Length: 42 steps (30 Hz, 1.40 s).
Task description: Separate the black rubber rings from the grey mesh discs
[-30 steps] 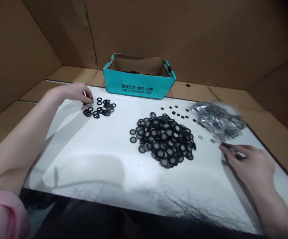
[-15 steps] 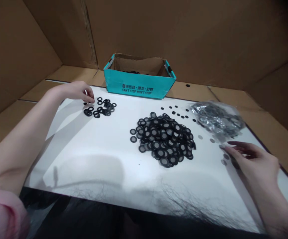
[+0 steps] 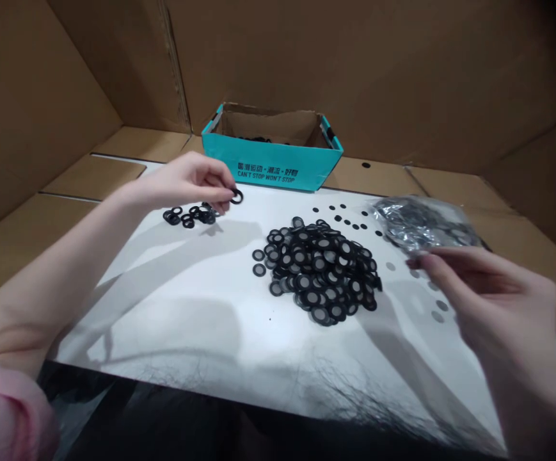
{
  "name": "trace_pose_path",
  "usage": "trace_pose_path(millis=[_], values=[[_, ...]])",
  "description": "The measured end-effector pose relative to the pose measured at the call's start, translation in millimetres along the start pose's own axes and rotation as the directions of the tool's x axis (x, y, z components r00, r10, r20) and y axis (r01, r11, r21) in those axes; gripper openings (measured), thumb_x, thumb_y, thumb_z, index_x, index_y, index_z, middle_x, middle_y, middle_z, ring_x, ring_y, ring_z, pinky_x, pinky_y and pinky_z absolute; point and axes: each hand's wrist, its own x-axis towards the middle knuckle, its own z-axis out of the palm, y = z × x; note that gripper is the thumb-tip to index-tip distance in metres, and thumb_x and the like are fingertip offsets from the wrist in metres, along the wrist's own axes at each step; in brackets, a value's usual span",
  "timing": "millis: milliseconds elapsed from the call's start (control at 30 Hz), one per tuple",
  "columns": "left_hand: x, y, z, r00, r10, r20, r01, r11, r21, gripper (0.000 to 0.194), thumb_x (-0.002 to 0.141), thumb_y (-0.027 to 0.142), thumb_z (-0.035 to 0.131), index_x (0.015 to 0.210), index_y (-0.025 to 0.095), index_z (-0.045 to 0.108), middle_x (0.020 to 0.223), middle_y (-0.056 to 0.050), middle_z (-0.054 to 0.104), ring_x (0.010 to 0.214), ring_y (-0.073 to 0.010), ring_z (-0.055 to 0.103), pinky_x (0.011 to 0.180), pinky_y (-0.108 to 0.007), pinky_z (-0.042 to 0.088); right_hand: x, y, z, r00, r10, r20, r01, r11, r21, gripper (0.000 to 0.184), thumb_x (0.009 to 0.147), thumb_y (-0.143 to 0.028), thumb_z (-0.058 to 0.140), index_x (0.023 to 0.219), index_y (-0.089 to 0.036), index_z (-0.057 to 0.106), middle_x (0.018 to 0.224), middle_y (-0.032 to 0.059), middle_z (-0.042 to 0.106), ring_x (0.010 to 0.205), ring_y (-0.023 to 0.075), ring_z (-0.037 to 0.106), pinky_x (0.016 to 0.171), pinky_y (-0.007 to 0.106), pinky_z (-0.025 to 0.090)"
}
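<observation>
Between the thumb and fingers of my left hand [image 3: 196, 182] is a black ring [image 3: 237, 196], raised off the white table. Behind and below that hand lies a small heap of similar black rings [image 3: 189, 218], partly covered by the fingers. My right hand [image 3: 493, 294] is closed in a pinch over the right side of the table. A small dark thing shows at its fingertips, too blurred to name. Several flat grey discs [image 3: 441, 306] lie beside and under this hand. In the middle is a large pile of black rings with grey centres [image 3: 323, 269].
A turquoise open box [image 3: 272, 160] with dark pieces inside stands at the back. Small black discs [image 3: 347, 222] are scattered before a clear plastic bag [image 3: 421, 221] of dark pieces. Cardboard walls [image 3: 364, 77] enclose the white table [image 3: 201, 275].
My left hand has lifted a black ring from the small heap and moved right with it. My right hand has risen off the table and shifted slightly left.
</observation>
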Motion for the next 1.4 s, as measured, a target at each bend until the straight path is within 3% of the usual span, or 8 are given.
trace_pose_path(millis=[67, 133, 267, 533, 800, 1033, 1200, 1400], values=[[-3.1, 12.0, 24.5, 0.996, 0.068, 0.066, -0.057, 0.987, -0.15, 0.01, 0.08, 0.021, 0.066, 0.084, 0.012, 0.063, 0.072, -0.004, 0.072, 0.069, -0.0134, 0.07, 0.065, -0.021, 0.054, -6.4, -16.6, 17.2, 0.981, -0.127, 0.144, 0.116, 0.99, 0.081, 0.006, 0.076, -0.027, 0.072, 0.071, -0.023, 0.072, 0.072, 0.007, 0.071, 0.066, 0.0168, 0.064, 0.061, 0.032, 0.05], [-6.4, 20.0, 47.0, 0.982, 0.095, 0.163, -0.04, 0.95, -0.31, 0.008, 0.08, 0.018, 0.066, 0.082, 0.012, 0.06, 0.071, -0.003, 0.072, 0.067, -0.0132, 0.071, 0.064, -0.022, 0.056, -11.8, -30.0, 33.3, 0.918, -0.263, 0.296, 0.226, 0.962, 0.154, 0.009, 0.078, -0.029, 0.071, 0.071, -0.023, 0.071, 0.071, 0.0044, 0.071, 0.064, 0.0148, 0.063, 0.056, 0.029, 0.048], [-12.8, 28.3, 76.0, 0.949, 0.104, 0.299, 0.051, 0.882, -0.468, 0.006, 0.083, 0.013, 0.065, 0.083, 0.011, 0.059, 0.07, -0.004, 0.073, 0.066, -0.0122, 0.071, 0.064, -0.02, 0.057, -17.9, -48.2, 54.8, 0.823, -0.396, 0.407, 0.316, 0.915, 0.251, 0.016, 0.08, -0.031, 0.07, 0.068, -0.022, 0.066, 0.065, 0.001, 0.068, 0.058, 0.0123, 0.058, 0.05, 0.026, 0.044], [-15.7, 30.8, 87.7, 0.94, 0.099, 0.327, 0.115, 0.809, -0.576, 0.005, 0.085, 0.01, 0.064, 0.084, 0.01, 0.058, 0.069, -0.004, 0.073, 0.065, -0.0107, 0.071, 0.064, -0.018, 0.057, -20.5, -56.2, 63.5, 0.799, -0.439, 0.411, 0.357, 0.896, 0.263, 0.02, 0.082, -0.026, 0.066, 0.065, -0.02, 0.059, 0.059, -0.0012, 0.061, 0.054, 0.01, 0.052, 0.05, 0.025, 0.041], [-16.1, 32.5, 93.3, 0.941, 0.067, 0.333, 0.13, 0.836, -0.534, 0.006, 0.086, 0.014, 0.064, 0.085, 0.009, 0.06, 0.068, -0.002, 0.07, 0.063, -0.0087, 0.068, 0.061, -0.016, 0.055, -24.0, -55.9, 67.9, 0.708, -0.519, 0.479, 0.451, 0.854, 0.26, 0.016, 0.089, -0.02, 0.057, 0.073, -0.019, 0.062, 0.064, 0.0001, 0.062, 0.058, 0.0096, 0.055, 0.054, 0.023, 0.043], [-17.9, 34.8, 96.3, 0.956, 0.076, 0.282, 0.071, 0.875, -0.479, 0.01, 0.087, 0.017, 0.063, 0.082, 0.01, 0.058, 0.063, 0.0, 0.066, 0.059, -0.0067, 0.064, 0.058, -0.015, 0.052, -26.3, -53.6, 72.9, 0.738, -0.412, 0.534, 0.28, 0.907, 0.313, 0.026, 0.09, -0.026, 0.053, 0.065, -0.019, 0.054, 0.059, -0.0003, 0.055, 0.055, 0.0107, 0.05, 0.051, 0.024, 0.04], [-18.0, 34.9, 93.6, 0.952, 0.075, 0.298, 0.061, 0.903, -0.424, 0.013, 0.082, 0.017, 0.068, 0.08, 0.01, 0.058, 0.062, 0.0, 0.066, 0.057, -0.0067, 0.064, 0.057, -0.014, 0.051, -31.0, -56.4, 75.9, 0.766, -0.438, 0.471, 0.292, 0.889, 0.353, 0.023, 0.088, -0.022, 0.054, 0.065, -0.019, 0.055, 0.059, -0.0004, 0.055, 0.055, 0.0106, 0.049, 0.05, 0.024, 0.038], [-18.2, 35.0, 88.5, 0.946, 0.067, 0.318, 0.059, 0.926, -0.372, 0.014, 0.084, 0.019, 0.066, 0.078, 0.01, 0.057, 0.06, 0.0, 0.064, 0.054, -0.0068, 0.062, 0.054, -0.015, 0.05, -30.3, -59.5, 81.2, 0.764, -0.438, 0.474, 0.289, 0.888, 0.357, 0.023, 0.089, -0.021, 0.054, 0.065, -0.019, 0.054, 0.06, -0.001, 0.054, 0.054, 0.0099, 0.047, 0.049, 0.024, 0.036]])
